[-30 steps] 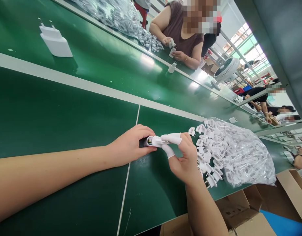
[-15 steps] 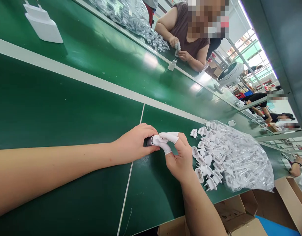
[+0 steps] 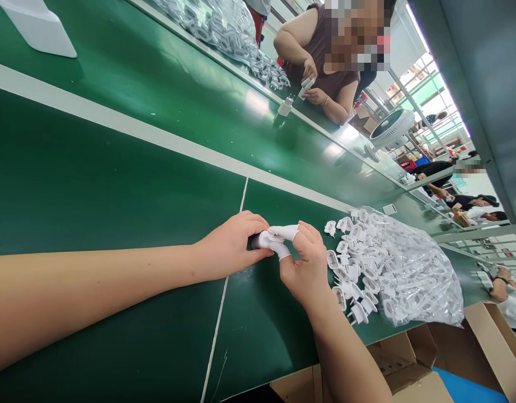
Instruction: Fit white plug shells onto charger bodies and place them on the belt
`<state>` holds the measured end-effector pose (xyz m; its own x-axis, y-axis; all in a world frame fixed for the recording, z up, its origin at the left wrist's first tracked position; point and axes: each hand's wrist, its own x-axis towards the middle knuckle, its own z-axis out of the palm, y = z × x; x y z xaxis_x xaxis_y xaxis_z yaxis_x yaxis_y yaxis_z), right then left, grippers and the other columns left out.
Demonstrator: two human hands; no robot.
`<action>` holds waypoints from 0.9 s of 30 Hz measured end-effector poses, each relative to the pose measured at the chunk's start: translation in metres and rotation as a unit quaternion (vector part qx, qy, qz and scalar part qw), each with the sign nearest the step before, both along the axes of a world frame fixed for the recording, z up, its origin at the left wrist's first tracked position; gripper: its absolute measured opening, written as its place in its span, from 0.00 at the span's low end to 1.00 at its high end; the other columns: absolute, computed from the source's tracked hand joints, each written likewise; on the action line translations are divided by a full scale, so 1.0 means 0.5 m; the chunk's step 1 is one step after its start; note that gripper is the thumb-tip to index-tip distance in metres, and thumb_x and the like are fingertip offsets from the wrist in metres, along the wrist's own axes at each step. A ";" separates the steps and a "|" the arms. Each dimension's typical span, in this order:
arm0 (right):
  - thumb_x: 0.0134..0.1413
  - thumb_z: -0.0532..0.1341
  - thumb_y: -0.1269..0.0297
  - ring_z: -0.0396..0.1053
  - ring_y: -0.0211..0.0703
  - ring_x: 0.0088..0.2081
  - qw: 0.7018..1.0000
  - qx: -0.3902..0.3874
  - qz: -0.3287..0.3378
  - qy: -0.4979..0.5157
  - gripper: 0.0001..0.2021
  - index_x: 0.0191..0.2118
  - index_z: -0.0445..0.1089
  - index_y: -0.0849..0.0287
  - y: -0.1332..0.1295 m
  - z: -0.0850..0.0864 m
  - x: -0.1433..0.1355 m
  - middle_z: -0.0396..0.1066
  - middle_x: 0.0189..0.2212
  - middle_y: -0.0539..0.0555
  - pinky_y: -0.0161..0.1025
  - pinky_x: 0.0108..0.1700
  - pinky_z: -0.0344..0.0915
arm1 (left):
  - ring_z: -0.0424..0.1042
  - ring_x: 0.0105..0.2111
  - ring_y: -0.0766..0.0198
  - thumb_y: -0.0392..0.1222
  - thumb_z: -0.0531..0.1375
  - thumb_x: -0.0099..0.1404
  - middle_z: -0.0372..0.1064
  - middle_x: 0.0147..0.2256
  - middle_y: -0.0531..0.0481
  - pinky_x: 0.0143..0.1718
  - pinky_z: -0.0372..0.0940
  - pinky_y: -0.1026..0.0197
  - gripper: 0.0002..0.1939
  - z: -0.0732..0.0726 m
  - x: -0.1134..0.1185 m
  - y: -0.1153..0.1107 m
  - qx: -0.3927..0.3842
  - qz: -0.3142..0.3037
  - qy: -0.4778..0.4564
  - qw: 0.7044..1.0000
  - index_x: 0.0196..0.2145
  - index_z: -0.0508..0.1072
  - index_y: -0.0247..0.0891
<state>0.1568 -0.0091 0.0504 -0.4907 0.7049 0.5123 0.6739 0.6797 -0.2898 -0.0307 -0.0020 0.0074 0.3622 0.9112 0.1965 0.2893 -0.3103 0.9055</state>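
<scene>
My left hand is closed around a white charger housing, held just over the green table. White finger cots cover the thumb and forefinger of my right hand. Those two fingers pinch a white plug cover at the housing's right end, touching it. Fingers partly hide both parts, so I cannot tell whether the cover is fully seated. Just right of my right hand lies a heap of white plug covers, spilling from a clear plastic bag.
Beyond a pale strip runs a green belt carrying a white charger and another charger. Across it a co-worker handles a white part. Cardboard boxes stand below the table edge; a fan stands farther back.
The two chargers on the belt have shifted left, the nearer one partly out of view. My right fingers have moved slightly left against the housing. The co-worker's hands have moved a little.
</scene>
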 end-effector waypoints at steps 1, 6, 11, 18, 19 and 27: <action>0.56 0.59 0.76 0.72 0.43 0.35 1.000 -0.001 -0.004 -0.001 0.12 0.42 0.73 0.53 0.000 0.000 0.000 0.77 0.34 0.50 0.51 0.56 0.67 | 0.71 0.48 0.49 0.53 0.63 0.62 0.77 0.44 0.45 0.51 0.67 0.46 0.16 0.000 0.000 -0.001 -0.003 0.002 0.001 1.000 0.39 0.79 0.40; 0.52 0.59 0.76 0.69 0.43 0.33 0.999 0.001 -0.036 -0.025 0.12 0.38 0.72 0.53 -0.007 0.007 -0.003 0.73 0.29 0.49 0.49 0.56 0.66 | 0.71 0.47 0.49 0.54 0.62 0.62 0.77 0.43 0.45 0.51 0.67 0.46 0.16 0.002 0.002 -0.001 -0.009 -0.001 0.004 1.000 0.39 0.79 0.40; 0.47 0.57 0.78 0.65 0.43 0.31 0.996 0.030 -0.059 -0.059 0.12 0.32 0.69 0.53 -0.014 0.019 -0.010 0.66 0.24 0.48 0.46 0.52 0.65 | 0.71 0.47 0.49 0.54 0.63 0.61 0.77 0.43 0.45 0.50 0.67 0.46 0.16 0.004 0.003 0.002 -0.014 0.000 0.006 1.000 0.39 0.79 0.40; 0.40 0.55 0.81 0.67 0.42 0.33 0.996 0.019 -0.052 -0.076 0.15 0.33 0.68 0.54 -0.011 0.026 -0.014 0.66 0.25 0.46 0.47 0.62 0.55 | 0.72 0.46 0.49 0.54 0.63 0.60 0.77 0.42 0.45 0.50 0.68 0.47 0.15 0.006 0.002 0.002 -0.009 0.000 0.009 1.000 0.37 0.78 0.40; 0.40 0.55 0.81 0.67 0.41 0.33 0.996 0.008 -0.048 -0.074 0.15 0.32 0.68 0.54 -0.010 0.027 -0.013 0.67 0.25 0.46 0.46 0.62 0.55 | 0.72 0.46 0.48 0.54 0.63 0.60 0.77 0.42 0.45 0.50 0.68 0.47 0.15 0.007 0.002 0.002 -0.009 0.000 0.011 1.000 0.37 0.78 0.40; 0.38 0.57 0.80 0.65 0.40 0.31 0.996 0.011 -0.065 -0.057 0.12 0.28 0.65 0.54 -0.011 0.016 -0.010 0.67 0.25 0.46 0.45 0.56 0.57 | 0.73 0.46 0.49 0.55 0.63 0.62 0.77 0.44 0.45 0.50 0.69 0.46 0.15 0.013 0.002 -0.002 -0.003 0.001 0.027 1.000 0.37 0.78 0.41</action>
<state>0.1520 -0.0147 0.0585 -0.4513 0.7563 0.4736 0.7849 0.5889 -0.1925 -0.0299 -0.0028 0.0141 0.3711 0.9127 0.1713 0.3384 -0.3047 0.8903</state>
